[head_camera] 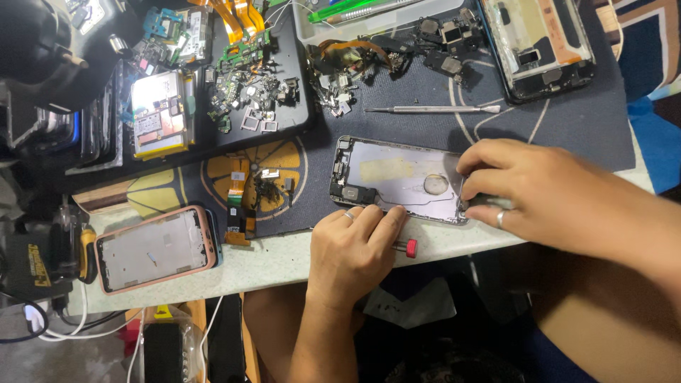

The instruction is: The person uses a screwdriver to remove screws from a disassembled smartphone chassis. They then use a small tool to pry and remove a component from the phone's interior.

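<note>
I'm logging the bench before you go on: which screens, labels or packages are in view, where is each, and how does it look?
Phone frame: front left table edge, rounded rectangle, pink rim, grey inside.
Opened phone shell: mat centre, between left hand and right hand, silver-grey, yellowish patch.
Black phone frame: top right, dark rim.
Yellow-and-black label: far left, on dark device.

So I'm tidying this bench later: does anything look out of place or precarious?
Yes. The pink-framed phone housing lies askew at the table's front edge, off the mat. Loose small parts are scattered across the dark tray. The left hand and right hand steady the open phone shell, itself near the edge.
</note>
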